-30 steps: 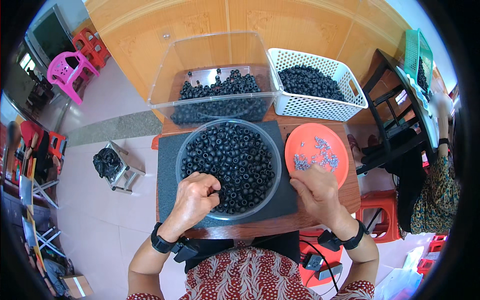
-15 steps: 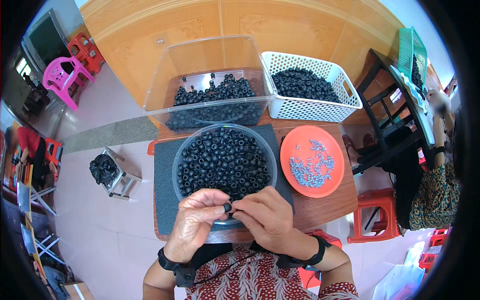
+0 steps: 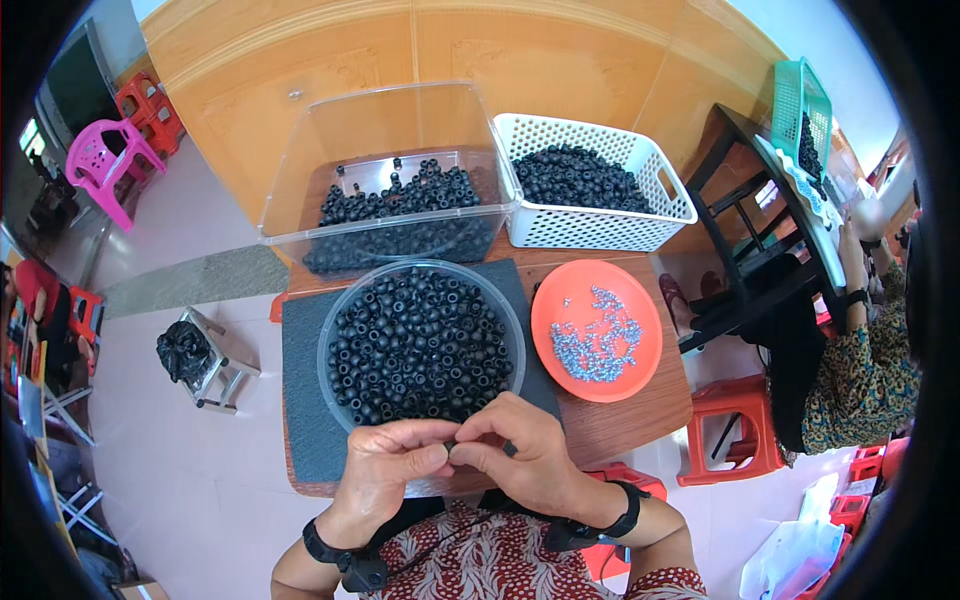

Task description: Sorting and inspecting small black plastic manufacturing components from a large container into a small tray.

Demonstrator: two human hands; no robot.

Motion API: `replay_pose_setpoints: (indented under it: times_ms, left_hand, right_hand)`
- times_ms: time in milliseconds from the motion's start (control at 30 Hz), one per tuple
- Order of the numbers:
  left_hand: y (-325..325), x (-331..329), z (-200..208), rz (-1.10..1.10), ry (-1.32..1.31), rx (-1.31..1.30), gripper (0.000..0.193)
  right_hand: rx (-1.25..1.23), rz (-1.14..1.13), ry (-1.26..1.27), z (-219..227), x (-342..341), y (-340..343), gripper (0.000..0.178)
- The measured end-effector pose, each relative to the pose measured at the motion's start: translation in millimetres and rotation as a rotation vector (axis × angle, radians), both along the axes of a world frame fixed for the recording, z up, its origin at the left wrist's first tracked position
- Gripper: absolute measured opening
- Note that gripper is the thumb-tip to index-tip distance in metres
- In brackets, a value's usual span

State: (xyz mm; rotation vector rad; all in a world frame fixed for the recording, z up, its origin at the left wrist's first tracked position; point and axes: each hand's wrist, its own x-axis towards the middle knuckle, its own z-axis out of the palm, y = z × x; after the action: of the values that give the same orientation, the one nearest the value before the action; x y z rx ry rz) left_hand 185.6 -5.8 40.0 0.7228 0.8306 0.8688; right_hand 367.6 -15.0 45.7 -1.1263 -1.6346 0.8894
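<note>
My left hand (image 3: 378,468) and my right hand (image 3: 528,458) meet at the near rim of a round clear tub (image 3: 334,398). Thumb and forefinger of each hand are pinched together. Between the fingertips a small black part (image 3: 451,447) shows, mostly covered. A second black piece (image 3: 510,449) peeks out among my right fingers. Small hollow black beads (image 3: 420,340) fill the tub. To its right lies an orange-red plate (image 3: 640,345) with many tiny silvery-blue pieces (image 3: 598,345) spread over it.
Behind the tub stand a large clear bin (image 3: 380,230) and a white perforated basket (image 3: 590,233), both holding black beads. A dark mat (image 3: 302,400) lies on the wooden table (image 3: 640,410). At right, another person (image 3: 860,390) sits near a red stool (image 3: 735,425). A metal stool (image 3: 225,375) stands left.
The view has shifted, so the table sits further left. My hands have drawn slightly nearer to me. The round black bead, clearly visible in my left fingertips before, is now mostly hidden.
</note>
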Motion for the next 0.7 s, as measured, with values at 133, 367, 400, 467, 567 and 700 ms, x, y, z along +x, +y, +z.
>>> replay_pose_setpoints:
  times_ms: [133,367,400,467,567,700]
  left_hand:
    - [-2.8,-2.8,-2.9,-0.111,0.082,0.028,0.022]
    - [1.4,-3.6,-11.5,-0.132,0.099,0.089,0.018]
    - [2.6,-3.5,-14.9,-0.095,0.079,0.116,0.018]
    - [3.3,-1.8,-15.2,-0.037,0.026,0.145,0.019]
    - [3.7,2.0,-12.9,-0.014,-0.010,0.140,0.023]
    - [3.8,1.4,-14.0,0.007,0.003,0.122,0.025]
  right_hand:
    - [0.064,0.004,-0.048,0.1,6.2,-4.7,0.016]
    - [0.265,-0.142,-0.302,-9.0,46.1,14.7,0.016]
    - [0.235,-0.242,-0.342,-14.4,62.6,23.5,0.013]
    - [0.108,-0.392,-0.356,-23.6,98.9,42.5,0.009]
    - [0.026,-0.441,-0.406,-34.1,138.3,59.9,0.007]
    - [0.137,-0.387,-0.651,-33.3,147.0,68.5,0.007]
